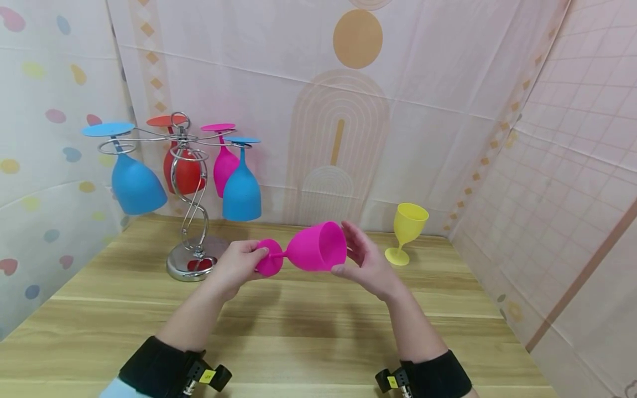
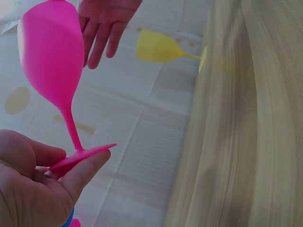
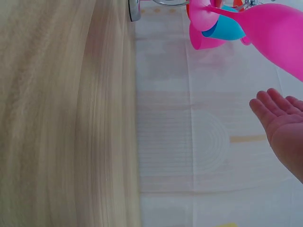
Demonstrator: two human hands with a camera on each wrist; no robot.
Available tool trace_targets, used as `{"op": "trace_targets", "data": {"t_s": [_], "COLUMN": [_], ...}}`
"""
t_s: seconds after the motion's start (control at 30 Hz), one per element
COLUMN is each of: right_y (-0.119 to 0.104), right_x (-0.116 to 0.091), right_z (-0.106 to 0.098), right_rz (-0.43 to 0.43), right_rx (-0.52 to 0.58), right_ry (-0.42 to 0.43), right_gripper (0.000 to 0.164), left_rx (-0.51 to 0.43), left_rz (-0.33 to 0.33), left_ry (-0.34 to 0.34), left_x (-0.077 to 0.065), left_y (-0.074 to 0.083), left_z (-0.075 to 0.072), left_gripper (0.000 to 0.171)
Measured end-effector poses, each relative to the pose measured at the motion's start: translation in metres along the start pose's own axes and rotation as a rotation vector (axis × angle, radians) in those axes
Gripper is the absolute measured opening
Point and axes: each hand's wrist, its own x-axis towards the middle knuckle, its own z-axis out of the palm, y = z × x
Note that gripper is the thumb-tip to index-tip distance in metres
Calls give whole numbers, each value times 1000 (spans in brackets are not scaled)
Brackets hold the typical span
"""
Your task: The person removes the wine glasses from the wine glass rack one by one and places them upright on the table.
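Note:
A bright pink goblet [image 1: 311, 249] lies tilted on its side in the air above the table, its mouth toward the right. My left hand [image 1: 236, 268] pinches the edge of its round foot between thumb and fingers, as the left wrist view shows closely. My right hand [image 1: 370, 268] is beside the goblet's mouth with its fingers extended. Its thumb is close to the rim, but whether it touches cannot be told. In the right wrist view, the fingers [image 3: 277, 106] are straight and apart from the pink bowl.
On the left stands a chrome rack [image 1: 191, 224] with a round base. Two blue goblets [image 1: 242, 193], a red goblet [image 1: 184, 168] and another pink goblet [image 1: 225, 166] hang from it upside down. A yellow goblet [image 1: 410, 224] stands upright at the back right of the wooden table [image 1: 318, 342].

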Motion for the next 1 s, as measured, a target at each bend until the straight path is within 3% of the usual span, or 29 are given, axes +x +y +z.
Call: {"op": "trace_targets", "data": {"t_s": [0.23, 0.7, 1.0], "right_y": [-2, -3, -6], "right_x": [1, 0, 0], "right_z": [5, 10, 9], "right_rz": [-57, -16, -26], "right_rx": [15, -5, -13], "right_ry": [-35, 45, 76], "right_gripper": [95, 86, 81], "left_rx": [-34, -72, -68], "left_rz": [-8, -13, -1], "left_ry": [-16, -57, -47], "left_x": [3, 4, 1], "left_y": [-5, -7, -2], "left_z": [3, 11, 12], "left_gripper": [36, 37, 36]}}
